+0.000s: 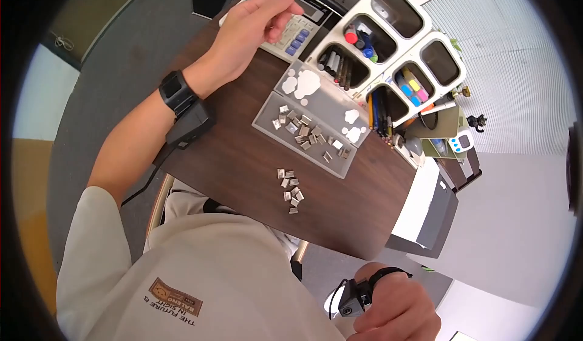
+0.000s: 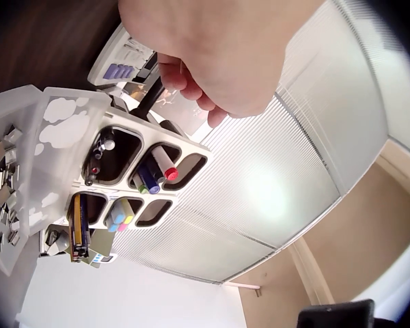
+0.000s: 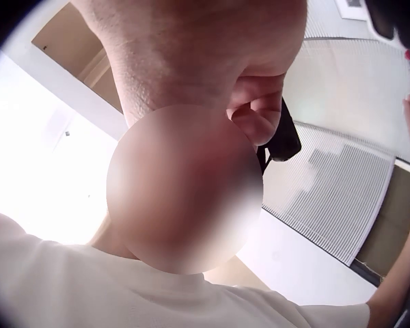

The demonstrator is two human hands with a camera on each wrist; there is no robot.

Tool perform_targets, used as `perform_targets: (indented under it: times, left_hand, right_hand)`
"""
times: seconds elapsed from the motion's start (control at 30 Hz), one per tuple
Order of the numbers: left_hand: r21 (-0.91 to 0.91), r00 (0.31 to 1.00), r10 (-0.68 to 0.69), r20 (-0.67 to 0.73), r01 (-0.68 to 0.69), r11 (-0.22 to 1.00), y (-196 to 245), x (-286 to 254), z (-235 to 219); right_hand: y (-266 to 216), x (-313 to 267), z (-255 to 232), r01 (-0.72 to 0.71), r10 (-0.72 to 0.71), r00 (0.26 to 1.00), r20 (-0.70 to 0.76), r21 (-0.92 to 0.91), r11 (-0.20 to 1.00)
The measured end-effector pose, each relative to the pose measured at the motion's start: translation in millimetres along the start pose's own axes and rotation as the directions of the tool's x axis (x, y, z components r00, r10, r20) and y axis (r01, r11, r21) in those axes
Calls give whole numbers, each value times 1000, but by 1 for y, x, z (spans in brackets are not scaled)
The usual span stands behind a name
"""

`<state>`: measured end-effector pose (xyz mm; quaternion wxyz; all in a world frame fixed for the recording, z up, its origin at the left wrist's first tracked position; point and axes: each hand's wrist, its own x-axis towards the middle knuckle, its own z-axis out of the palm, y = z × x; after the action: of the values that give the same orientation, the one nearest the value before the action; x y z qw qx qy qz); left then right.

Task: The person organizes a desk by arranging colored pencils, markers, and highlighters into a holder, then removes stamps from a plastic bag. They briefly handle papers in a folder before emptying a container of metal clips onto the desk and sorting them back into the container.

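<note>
Left hand (image 1: 255, 22): fingers loosely curled, empty, above grey desk calculator (image 1: 296, 32) at twelve o'clock. Right hand (image 1: 398, 313): raised off table at five o'clock, curled round a small black object (image 3: 283, 137). Clear plastic tray of small metal clips (image 1: 303, 136): table centre.

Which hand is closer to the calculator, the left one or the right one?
Left. The left hand hovers just over the calculator at the table's far end; the right hand is raised near the person's body, off the table.

right hand (image 1: 398, 310) cut off, grasp unclear
</note>
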<state>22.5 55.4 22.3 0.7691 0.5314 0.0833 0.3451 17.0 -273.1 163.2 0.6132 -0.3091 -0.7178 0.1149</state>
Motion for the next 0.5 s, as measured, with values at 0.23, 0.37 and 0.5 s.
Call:
perform_targets:
  times: [0.23, 0.37, 0.5]
  left_hand:
    - [71, 999, 28, -40, -25, 997, -4, 6, -5]
    - [0, 999, 12, -42, -12, 1000, -10, 14, -13]
    - [-53, 996, -59, -61, 56, 997, -15, 16, -14]
  right_hand:
    - [32, -31, -14, -266, 275, 961, -23, -349, 899]
    - [71, -41, -42, -578, 746, 599, 290, -488, 654]
    - [81, -60, -40, -653, 910, 369, 188, -644, 398]
